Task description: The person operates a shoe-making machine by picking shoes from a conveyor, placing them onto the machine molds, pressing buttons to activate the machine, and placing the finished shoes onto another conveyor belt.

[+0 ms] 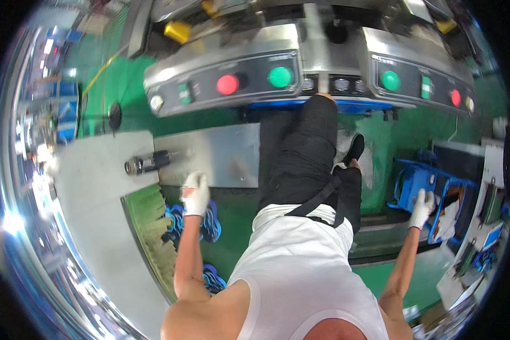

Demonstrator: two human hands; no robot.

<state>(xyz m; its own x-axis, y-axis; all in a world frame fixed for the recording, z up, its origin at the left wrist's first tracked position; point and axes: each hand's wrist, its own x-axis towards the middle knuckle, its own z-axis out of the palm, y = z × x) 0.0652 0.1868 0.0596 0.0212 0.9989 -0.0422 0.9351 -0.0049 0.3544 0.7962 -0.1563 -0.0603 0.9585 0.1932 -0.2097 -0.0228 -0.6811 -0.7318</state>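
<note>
Standing at a machine with two dark control panels (209,89), a person in a white tank top (300,277) and black shorts (300,147) holds both arms out to the sides. The left hand (196,194), in a white glove, is at the near edge of a bare metal plate (226,153); its fingers are bent, but whether they grip anything or touch the plate cannot be told. A cylindrical black-and-metal tool (147,163) lies beyond that hand, apart from it, where the plate meets a pale gray tabletop (90,181). The right hand (422,208), also gloved, is well off to the other side, overlapping a blue frame (415,184) in this view; its fingers look partly curled, and neither grip nor contact can be made out. Pale crumpled material (449,221) shows inside the frame. Ahead, each panel carries round red and green buttons. Black-and-blue shoes (211,224) are seen below the left forearm, and green floor (416,129) shows around the machine.
</note>
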